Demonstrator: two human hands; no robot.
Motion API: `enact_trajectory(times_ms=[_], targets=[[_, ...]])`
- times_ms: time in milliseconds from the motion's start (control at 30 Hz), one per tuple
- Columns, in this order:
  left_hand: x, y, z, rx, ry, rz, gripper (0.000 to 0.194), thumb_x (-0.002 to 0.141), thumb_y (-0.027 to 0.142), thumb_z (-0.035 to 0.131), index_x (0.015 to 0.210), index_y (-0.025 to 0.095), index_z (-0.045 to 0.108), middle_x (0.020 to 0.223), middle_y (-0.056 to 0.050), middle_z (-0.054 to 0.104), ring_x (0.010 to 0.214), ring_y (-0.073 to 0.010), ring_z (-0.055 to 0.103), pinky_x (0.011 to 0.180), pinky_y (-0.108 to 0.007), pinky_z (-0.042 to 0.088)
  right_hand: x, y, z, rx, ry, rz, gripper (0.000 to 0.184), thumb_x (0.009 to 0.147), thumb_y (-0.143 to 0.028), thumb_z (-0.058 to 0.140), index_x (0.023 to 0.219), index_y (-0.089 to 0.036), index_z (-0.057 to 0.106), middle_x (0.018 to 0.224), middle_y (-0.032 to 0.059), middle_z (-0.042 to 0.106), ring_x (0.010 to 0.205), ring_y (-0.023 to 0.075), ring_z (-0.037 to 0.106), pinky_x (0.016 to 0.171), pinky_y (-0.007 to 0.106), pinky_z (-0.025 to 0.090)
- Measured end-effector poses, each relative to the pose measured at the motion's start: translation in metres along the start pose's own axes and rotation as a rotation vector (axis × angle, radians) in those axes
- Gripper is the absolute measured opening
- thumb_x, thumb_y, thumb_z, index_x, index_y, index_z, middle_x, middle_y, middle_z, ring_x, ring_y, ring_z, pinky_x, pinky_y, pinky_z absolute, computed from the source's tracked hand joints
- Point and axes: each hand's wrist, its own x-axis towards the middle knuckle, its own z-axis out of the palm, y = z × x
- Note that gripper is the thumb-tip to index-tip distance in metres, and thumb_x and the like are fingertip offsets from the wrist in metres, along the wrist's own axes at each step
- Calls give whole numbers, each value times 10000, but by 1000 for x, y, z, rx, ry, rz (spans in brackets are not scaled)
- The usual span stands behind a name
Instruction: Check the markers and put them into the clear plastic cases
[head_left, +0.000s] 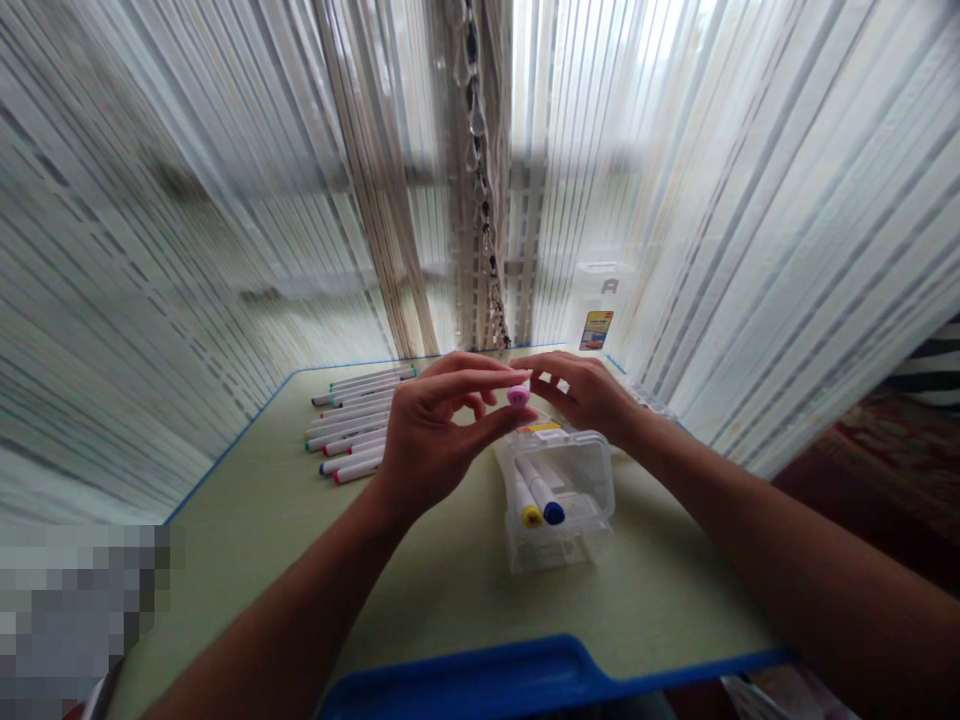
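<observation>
Between its thumb and fingers, my left hand (442, 415) pinches a marker by its pink-purple end (518, 396), which points toward me. My right hand (581, 390) is at the marker's far side, fingers bent around the body; their exact contact is partly hidden. Below both hands a clear plastic case (600, 475) stands open toward me on the table. Inside it lie a marker with a yellow end (532, 516) and another with a blue end (554, 513). Left of my left hand, several white markers (356, 425) with coloured ends lie side by side, partly covered by the hand.
The pale green table (435, 580) has a blue edge and a blue moulded tray (465, 680) along its front. A clear package piece with a yellow label (596, 330) stands at the back right. String curtains (247, 200) hang behind and on both sides.
</observation>
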Motion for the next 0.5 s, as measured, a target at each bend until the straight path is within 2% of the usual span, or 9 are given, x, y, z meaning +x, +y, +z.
enact_trajectory(times_ms=[233, 500], targets=[[2, -9, -17, 264, 67, 81, 254, 767, 114, 788, 1004, 206, 776, 944, -37, 686, 769, -118, 640, 609, -234, 559, 0, 5, -3, -26, 81, 73, 178, 959, -238, 618, 1086, -146, 702, 918, 75, 738, 696, 143, 655, 665, 287, 541], [2, -22, -35, 626, 24, 197, 134, 783, 128, 744, 910, 170, 752, 849, -29, 727, 679, -106, 633, 565, -220, 535, -1, 11, -6, 30, 193, 128, 165, 894, -267, 709, 1007, -147, 724, 902, 82, 694, 750, 169, 676, 602, 279, 570]])
